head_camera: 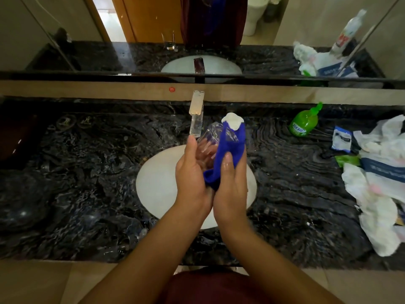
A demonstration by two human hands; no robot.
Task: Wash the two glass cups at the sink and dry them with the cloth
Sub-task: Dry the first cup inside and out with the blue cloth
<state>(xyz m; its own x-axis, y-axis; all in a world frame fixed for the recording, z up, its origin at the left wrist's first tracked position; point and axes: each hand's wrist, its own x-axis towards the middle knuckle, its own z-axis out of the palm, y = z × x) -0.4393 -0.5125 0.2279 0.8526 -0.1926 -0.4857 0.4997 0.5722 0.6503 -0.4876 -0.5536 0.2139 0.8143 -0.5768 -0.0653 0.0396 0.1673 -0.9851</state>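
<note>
Over the white sink (156, 187) my left hand (190, 172) grips a clear glass cup (210, 133), tilted with its mouth away from me; my fingers show through the glass. My right hand (230, 185) grips a blue cloth (230, 148) with a white tip and holds it against the cup's right side. A second glass cup (134, 236) shows faintly on the dark counter near the front edge, left of the sink; its reflection (169, 41) stands in the mirror.
A chrome faucet (196, 113) rises just behind the cup. A green soap bottle (303, 123) stands at the back right. White plastic bags and packets (377, 176) cover the counter's right end. The black marble counter (76, 172) looks wet.
</note>
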